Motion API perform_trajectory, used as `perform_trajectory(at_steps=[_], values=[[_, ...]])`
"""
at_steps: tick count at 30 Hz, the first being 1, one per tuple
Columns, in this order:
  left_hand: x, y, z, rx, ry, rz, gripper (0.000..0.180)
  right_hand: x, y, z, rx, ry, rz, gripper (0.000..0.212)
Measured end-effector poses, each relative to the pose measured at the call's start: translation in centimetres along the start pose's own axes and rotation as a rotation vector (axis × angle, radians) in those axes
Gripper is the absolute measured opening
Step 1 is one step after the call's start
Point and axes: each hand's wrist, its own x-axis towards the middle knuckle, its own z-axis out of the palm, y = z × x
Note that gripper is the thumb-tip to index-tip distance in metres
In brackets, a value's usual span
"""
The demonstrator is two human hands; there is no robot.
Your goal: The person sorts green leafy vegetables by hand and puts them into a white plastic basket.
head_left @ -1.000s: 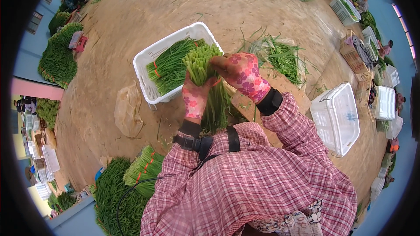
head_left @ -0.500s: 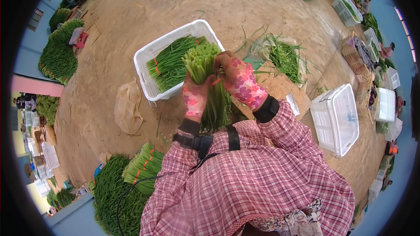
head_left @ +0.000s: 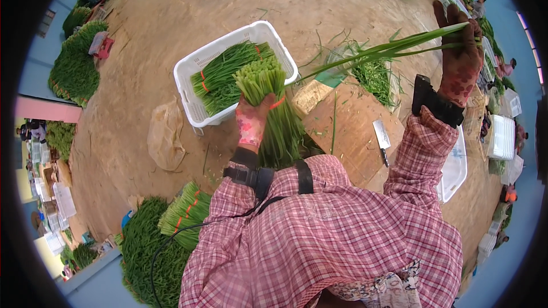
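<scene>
Now right hand [head_left: 459,59] swung out w/ few stalks [head_left: 388,50], left hand [head_left: 251,122] keeps bundle [head_left: 274,108]

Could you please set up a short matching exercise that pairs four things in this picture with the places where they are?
Things:
1. bundle of green stalks
2. loose long stalks
3. knife
4. white basket

Places:
A. on the wooden board
B. gripped in the left hand
C. on the ground, holding tied bundles
D. raised in the right hand

Pairs: 1-B, 2-D, 3-A, 4-C
</scene>
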Motion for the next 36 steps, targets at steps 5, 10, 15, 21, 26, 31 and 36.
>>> perform_trajectory(at_steps=[5,10,15,21,26,31,36], values=[[0.1,-0.4,-0.1,-0.230,0.011,0.002,0.069,-2.9,2.3,-1.7,0.096,-0.374,0.602,0.019],[-0.9,3.4,2.6,0.148,-0.009,0.122,0.057,-16.6,10.3,5.7,-0.697,-0.676,0.430,0.024],[-0.8,3.1,2.3,0.089,0.005,0.133,0.059,-18.0,12.0,6.7,-0.515,-0.523,0.532,0.018],[-1.0,3.4,1.5,0.305,0.048,0.112,0.057,-18.7,13.3,7.1,-0.616,-0.622,0.507,0.016],[-1.1,2.7,1.9,0.022,0.085,0.183,0.059,-19.7,14.2,7.1,-0.704,-0.715,0.327,0.014],[-0.9,2.7,1.1,0.091,0.053,0.153,0.059,-16.7,10.6,6.1,-0.380,-0.384,0.822,0.007],[-0.6,0.4,-1.1,-0.009,0.109,0.124,0.064,-5.9,5.4,-1.6,-0.282,-0.214,0.527,0.018]])
